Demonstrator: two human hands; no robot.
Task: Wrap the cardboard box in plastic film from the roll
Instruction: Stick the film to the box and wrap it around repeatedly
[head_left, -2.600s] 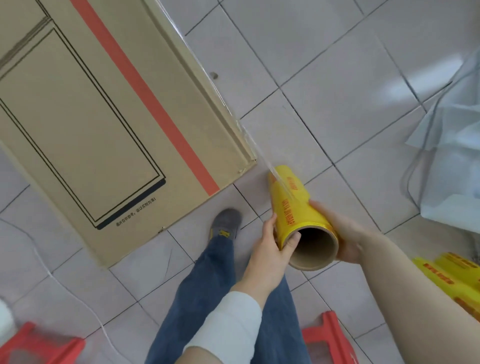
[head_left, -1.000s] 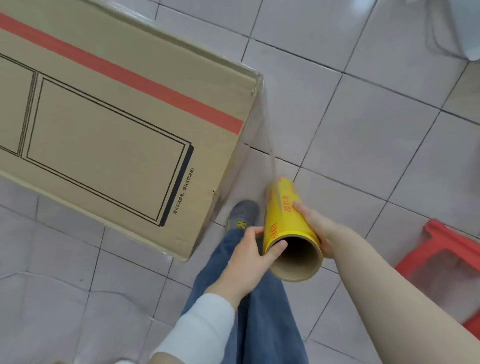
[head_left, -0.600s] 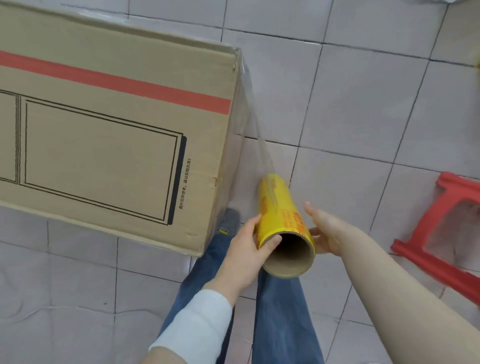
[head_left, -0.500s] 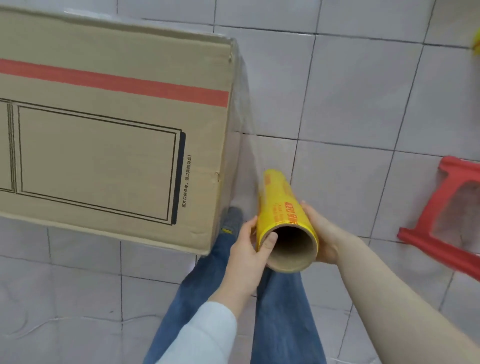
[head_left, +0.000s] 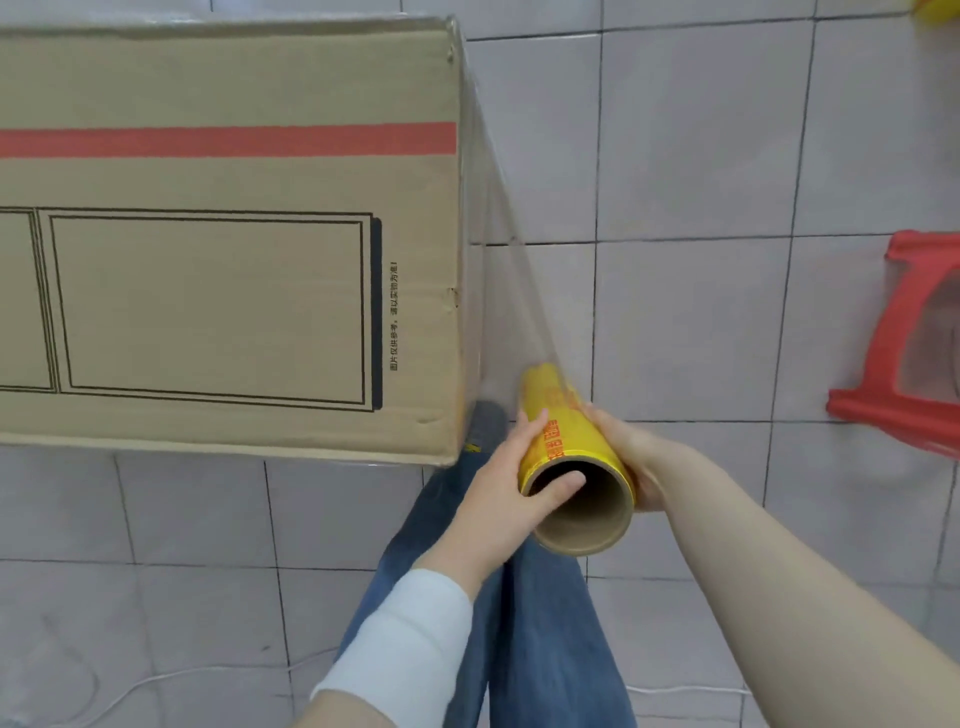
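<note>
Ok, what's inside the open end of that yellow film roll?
The film roll shows a hollow brown cardboard core, with the thumb of the left hand hooked inside its rim. Deeper in is dark and partly hidden by the thumb.

Tan red-striped cardboard box (head_left: 234, 291) stands; clear film (head_left: 498, 291), seemingly taut, runs to yellow roll (head_left: 566, 415).
</note>
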